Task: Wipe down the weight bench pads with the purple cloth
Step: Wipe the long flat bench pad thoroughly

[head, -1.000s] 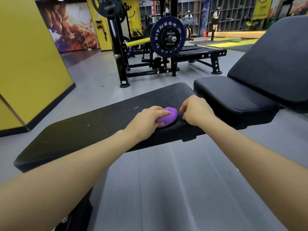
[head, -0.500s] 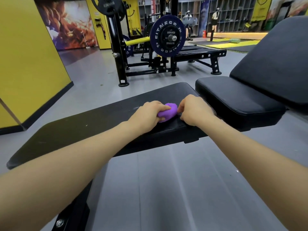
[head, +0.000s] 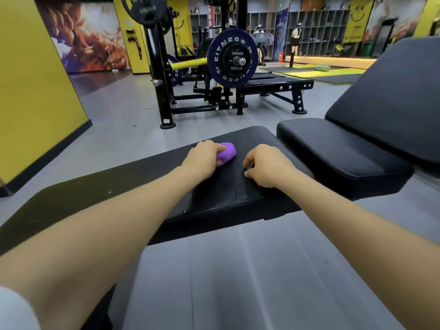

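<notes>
The purple cloth [head: 226,153] is bunched into a ball and is held by the left hand [head: 204,158], whose fingers [head: 220,160] are curled round it. The cloth is pressed on the flat black bench [head: 142,179], and most of it sticks out past the fingertips on the far side. The right hand [head: 266,166] is rested on the same pad, just beside the cloth but apart from it. Its fingers [head: 248,160] are curled in on themselves with the knuckles up, and nothing is seen in them. Past the right hand's fingers, a second black seat pad [head: 338,151] is seen, with a tilted back pad [head: 392,101] behind it.
</notes>
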### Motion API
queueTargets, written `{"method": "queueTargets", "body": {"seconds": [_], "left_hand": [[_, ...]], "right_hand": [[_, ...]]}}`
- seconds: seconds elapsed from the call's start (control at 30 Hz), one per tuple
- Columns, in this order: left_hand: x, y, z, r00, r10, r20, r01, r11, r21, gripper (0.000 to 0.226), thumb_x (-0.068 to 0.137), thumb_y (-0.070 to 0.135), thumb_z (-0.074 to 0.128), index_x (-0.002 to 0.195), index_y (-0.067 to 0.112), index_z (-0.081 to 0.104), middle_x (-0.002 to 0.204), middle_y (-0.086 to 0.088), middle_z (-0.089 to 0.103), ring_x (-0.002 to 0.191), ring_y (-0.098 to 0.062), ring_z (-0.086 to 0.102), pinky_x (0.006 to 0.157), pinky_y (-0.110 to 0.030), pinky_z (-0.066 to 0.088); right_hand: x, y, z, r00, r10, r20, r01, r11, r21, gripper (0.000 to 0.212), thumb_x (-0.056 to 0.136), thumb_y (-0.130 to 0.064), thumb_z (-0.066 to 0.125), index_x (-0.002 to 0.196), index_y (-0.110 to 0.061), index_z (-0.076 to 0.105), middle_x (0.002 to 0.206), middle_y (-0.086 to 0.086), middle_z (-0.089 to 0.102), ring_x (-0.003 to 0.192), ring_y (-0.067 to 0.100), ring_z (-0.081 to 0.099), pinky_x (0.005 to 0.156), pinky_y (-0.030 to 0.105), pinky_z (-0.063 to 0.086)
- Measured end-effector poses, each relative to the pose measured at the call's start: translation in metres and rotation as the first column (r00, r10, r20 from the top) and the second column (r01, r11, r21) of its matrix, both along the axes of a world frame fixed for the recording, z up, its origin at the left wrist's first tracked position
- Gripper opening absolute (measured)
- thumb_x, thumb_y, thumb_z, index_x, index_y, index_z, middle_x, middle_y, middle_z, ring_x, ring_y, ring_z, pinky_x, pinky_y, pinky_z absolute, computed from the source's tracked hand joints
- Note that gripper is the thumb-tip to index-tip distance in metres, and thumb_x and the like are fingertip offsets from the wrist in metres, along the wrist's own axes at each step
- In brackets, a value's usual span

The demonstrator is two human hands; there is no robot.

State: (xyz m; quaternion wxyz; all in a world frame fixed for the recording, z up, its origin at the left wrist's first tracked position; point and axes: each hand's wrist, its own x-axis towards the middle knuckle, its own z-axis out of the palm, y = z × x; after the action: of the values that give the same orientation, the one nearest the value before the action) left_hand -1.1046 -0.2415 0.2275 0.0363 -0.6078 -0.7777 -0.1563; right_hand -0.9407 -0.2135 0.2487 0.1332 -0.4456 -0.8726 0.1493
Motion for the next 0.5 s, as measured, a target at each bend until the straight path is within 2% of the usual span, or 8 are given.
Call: {"method": "queueTargets", "body": {"seconds": [0.13,0.23,0.3,0.33,0.37,0.4,0.5], "left_hand": [[-0.006,-0.044,0.006,0.996,-0.091,0.018,0.092,0.994,-0.060,0.041,0.089,0.021,0.061,0.130,0.025,0.055,0.128,-0.005,0.056,0.120,-0.028,0.050,0.101,-0.038,0.040],[-0.013,-0.047,0.005,0.993,-0.117,-0.011,0.115,0.989,-0.097,0.044,0.090,0.024,0.060,0.133,0.026,0.053,0.130,-0.003,0.055,0.121,-0.025,0.049,0.102,-0.037,0.040],[-0.015,-0.024,0.005,0.993,-0.115,-0.023,0.112,0.989,-0.094,0.031,0.089,0.019,0.060,0.120,0.022,0.062,0.119,-0.007,0.060,0.112,-0.029,0.054,0.094,-0.036,0.043],[-0.018,-0.006,0.005,0.994,-0.098,-0.045,0.094,0.992,-0.085,0.016,0.088,0.014,0.059,0.103,0.016,0.064,0.106,-0.010,0.061,0.100,-0.031,0.055,0.086,-0.035,0.045],[-0.021,0.009,0.007,0.996,-0.065,-0.059,0.060,0.995,-0.081,0.004,0.087,0.010,0.057,0.088,0.014,0.057,0.094,-0.011,0.057,0.089,-0.029,0.052,0.077,-0.033,0.044],[-0.026,0.023,0.007,0.999,-0.025,-0.041,0.022,0.998,-0.060,0.010,0.086,0.007,0.055,0.081,0.015,0.051,0.089,-0.010,0.053,0.083,-0.027,0.049,0.071,-0.033,0.041],[-0.035,0.045,0.009,0.999,0.041,0.020,-0.040,0.998,-0.050,0.008,0.085,0.005,0.055,0.083,0.013,0.056,0.093,-0.013,0.055,0.092,-0.034,0.057,0.069,-0.032,0.040]], "right_hand": [[-0.009,0.010,0.003,0.999,0.030,0.042,-0.031,0.999,0.017,0.025,0.090,-0.018,0.059,0.113,-0.022,0.065,0.125,0.007,0.058,0.118,0.030,0.051,0.099,0.041,0.045],[-0.019,0.021,0.005,0.997,0.009,0.074,-0.012,1.000,0.029,0.029,0.090,-0.013,0.057,0.117,-0.023,0.063,0.127,0.006,0.056,0.119,0.030,0.050,0.097,0.039,0.044],[-0.024,0.028,0.005,0.995,-0.011,0.097,0.007,0.999,0.035,0.031,0.089,-0.011,0.057,0.117,-0.024,0.063,0.126,0.007,0.056,0.118,0.030,0.050,0.097,0.039,0.045],[-0.025,0.031,0.005,0.995,-0.020,0.102,0.016,0.999,0.038,0.030,0.089,-0.012,0.058,0.115,-0.024,0.064,0.126,0.007,0.056,0.117,0.031,0.051,0.097,0.039,0.045],[-0.027,0.033,0.004,0.994,-0.026,0.108,0.021,0.999,0.040,0.029,0.088,-0.011,0.058,0.114,-0.024,0.065,0.125,0.008,0.056,0.116,0.031,0.051,0.097,0.040,0.046],[-0.028,0.035,0.004,0.993,-0.028,0.115,0.023,0.999,0.045,0.029,0.087,-0.011,0.058,0.112,-0.023,0.065,0.124,0.008,0.056,0.115,0.031,0.052,0.097,0.040,0.047],[-0.035,0.038,0.003,0.990,-0.034,0.139,0.025,0.997,0.067,0.030,0.087,-0.010,0.059,0.113,-0.023,0.065,0.124,0.008,0.055,0.115,0.032,0.052,0.096,0.041,0.048]]}}
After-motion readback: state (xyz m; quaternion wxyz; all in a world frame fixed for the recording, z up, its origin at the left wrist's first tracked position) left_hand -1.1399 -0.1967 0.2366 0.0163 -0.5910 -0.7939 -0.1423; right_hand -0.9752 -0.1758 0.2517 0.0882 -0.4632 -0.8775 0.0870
